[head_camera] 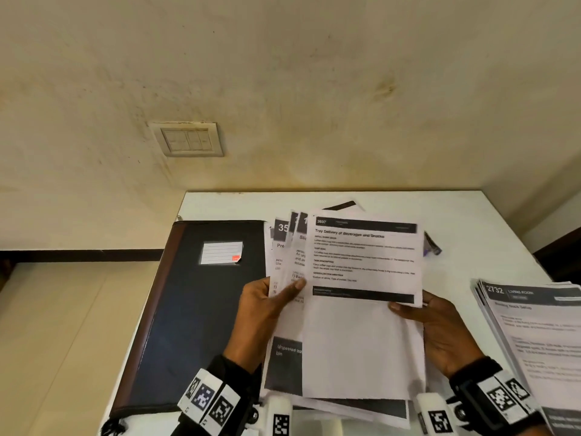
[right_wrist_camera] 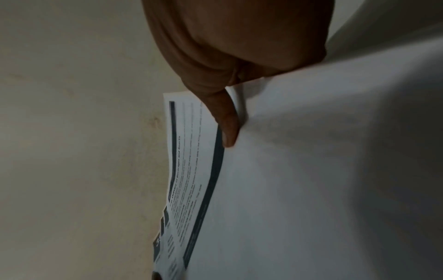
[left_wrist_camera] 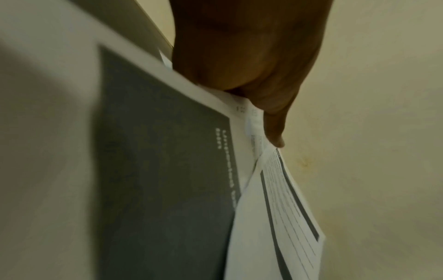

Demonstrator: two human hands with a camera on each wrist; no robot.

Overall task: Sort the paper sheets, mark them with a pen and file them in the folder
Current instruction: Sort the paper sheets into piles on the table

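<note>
I hold a fanned bundle of printed paper sheets tilted up above the white table. My left hand grips the bundle's left side, thumb on top of the sheets. My right hand pinches the front sheet headed "Tray Delivery of Beverages and Snacks" at its right edge, thumb on its face. A dark blue folder with a white label lies shut on the table to the left. A dark pen-like thing peeks out behind the sheets.
A second stack of printed sheets lies at the right edge of the table. The wall with a switch plate stands behind the table. The table's left edge runs just beside the folder.
</note>
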